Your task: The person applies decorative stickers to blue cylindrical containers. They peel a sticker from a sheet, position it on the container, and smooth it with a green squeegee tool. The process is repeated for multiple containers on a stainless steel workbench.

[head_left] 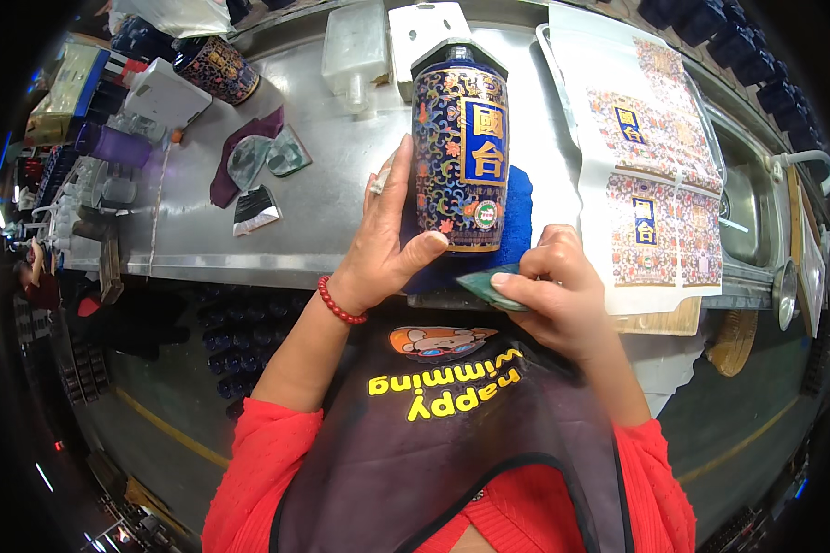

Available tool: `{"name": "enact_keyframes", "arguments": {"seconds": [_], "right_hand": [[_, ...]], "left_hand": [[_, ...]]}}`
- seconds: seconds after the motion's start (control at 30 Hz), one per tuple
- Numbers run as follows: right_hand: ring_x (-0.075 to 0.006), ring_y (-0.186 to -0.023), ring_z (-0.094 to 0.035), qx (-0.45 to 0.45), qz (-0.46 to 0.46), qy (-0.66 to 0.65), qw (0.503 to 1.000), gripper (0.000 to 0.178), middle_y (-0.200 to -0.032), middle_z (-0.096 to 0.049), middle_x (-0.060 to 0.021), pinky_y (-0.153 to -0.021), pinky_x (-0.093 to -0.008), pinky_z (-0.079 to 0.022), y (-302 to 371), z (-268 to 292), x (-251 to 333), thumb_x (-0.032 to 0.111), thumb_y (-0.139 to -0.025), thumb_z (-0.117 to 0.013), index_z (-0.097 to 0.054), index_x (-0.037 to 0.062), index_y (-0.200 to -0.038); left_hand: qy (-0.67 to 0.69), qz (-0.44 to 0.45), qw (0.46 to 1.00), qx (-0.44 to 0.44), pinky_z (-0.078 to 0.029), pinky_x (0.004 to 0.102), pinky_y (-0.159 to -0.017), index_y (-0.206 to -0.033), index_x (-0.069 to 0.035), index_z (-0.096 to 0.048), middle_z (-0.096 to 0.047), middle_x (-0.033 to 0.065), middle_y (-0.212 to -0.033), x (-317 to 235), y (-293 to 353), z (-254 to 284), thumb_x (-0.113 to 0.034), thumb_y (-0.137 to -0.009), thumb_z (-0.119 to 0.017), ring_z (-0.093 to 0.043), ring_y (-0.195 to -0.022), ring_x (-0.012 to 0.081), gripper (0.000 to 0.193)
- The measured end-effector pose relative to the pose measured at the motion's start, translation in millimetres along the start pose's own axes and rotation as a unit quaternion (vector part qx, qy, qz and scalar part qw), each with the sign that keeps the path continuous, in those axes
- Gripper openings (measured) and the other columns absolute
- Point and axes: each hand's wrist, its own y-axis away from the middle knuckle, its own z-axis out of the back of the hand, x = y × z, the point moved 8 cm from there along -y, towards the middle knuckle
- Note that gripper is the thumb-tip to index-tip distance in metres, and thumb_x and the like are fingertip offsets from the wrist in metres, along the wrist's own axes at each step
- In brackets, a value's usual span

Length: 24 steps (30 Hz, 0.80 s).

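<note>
Your dark blue bottle (433, 175) is in front of you on a blue cloth (518, 198) at the edge of the steel table (300, 184), its neck pointing away from you. Flowers and scrolls cover it; a blue panel (485, 141) edged in gold carries two large gold characters, one above the other. Below sit small print, too fine to make out, and a round green-and-white badge (486, 215). Your left hand (383, 226) lies along the bottle's left side, fingers extended and ungripped, thumb over its lower edge. Your right hand (553, 281) pinches a green scraper (489, 288) between thumb and curled fingers, just below the bottle. To the right, printed sheets (650, 263) repeat the floral pattern and the same lettered panel. Your dark apron (406, 470) shows bright yellow lettering, upside down here, beside a cartoon figure.
</note>
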Motion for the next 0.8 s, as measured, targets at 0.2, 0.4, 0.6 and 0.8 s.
{"name": "enact_keyframes", "arguments": {"seconds": [0.2,0.4,0.6,0.8], "right_hand": [[-0.0231,-0.072,-0.053,0.006,-0.046,0.0,0.999,0.036,-0.087,-0.058,-0.0063,-0.068,-0.0362,-0.042,-4,6,-7,0.0,-0.071,-0.081,-0.072,0.0053,-0.106],[-0.0152,-0.079,-0.057,-0.104,-0.256,-0.147,0.95,0.014,-0.089,-0.063,-0.0068,-0.073,-0.0274,-0.047,7,13,-39,0.008,-0.093,-0.074,-0.066,-0.001,-0.101],[-0.0097,-0.08,-0.055,-0.096,-0.331,-0.133,0.929,0.018,-0.089,-0.061,-0.0031,-0.072,-0.0233,-0.045,13,1,-50,0.011,-0.096,-0.072,-0.063,-0.0017,-0.104],[-0.0091,-0.081,-0.055,-0.098,-0.346,-0.123,0.925,0.018,-0.09,-0.061,-0.0023,-0.073,-0.0232,-0.045,14,1,-50,0.013,-0.097,-0.071,-0.062,-0.0016,-0.104]], "left_hand": [[-0.24,-0.083,0.967,-0.012,-0.005,0.0692,-0.117,-0.161,0.001,-0.022,-0.04,0.0255,-0.155,-12,4,6,-0.065,-0.081,-0.072,-0.03,-0.147,0.0457,0.114],[-0.395,-0.178,0.894,-0.116,-0.002,0.0651,-0.12,-0.149,-0.018,-0.054,-0.052,0.0178,-0.15,-48,21,9,-0.059,-0.086,-0.07,-0.03,-0.148,0.0433,0.077],[-0.396,-0.167,0.896,-0.112,0.001,0.062,-0.122,-0.147,-0.013,-0.057,-0.055,0.0168,-0.149,-46,39,-11,-0.051,-0.096,-0.062,-0.029,-0.15,0.0447,0.063],[-0.367,-0.157,0.911,-0.102,-0.001,0.0625,-0.122,-0.152,-0.006,-0.048,-0.054,0.0177,-0.15,-40,45,-14,-0.049,-0.098,-0.061,-0.03,-0.15,0.0432,0.07]]}}
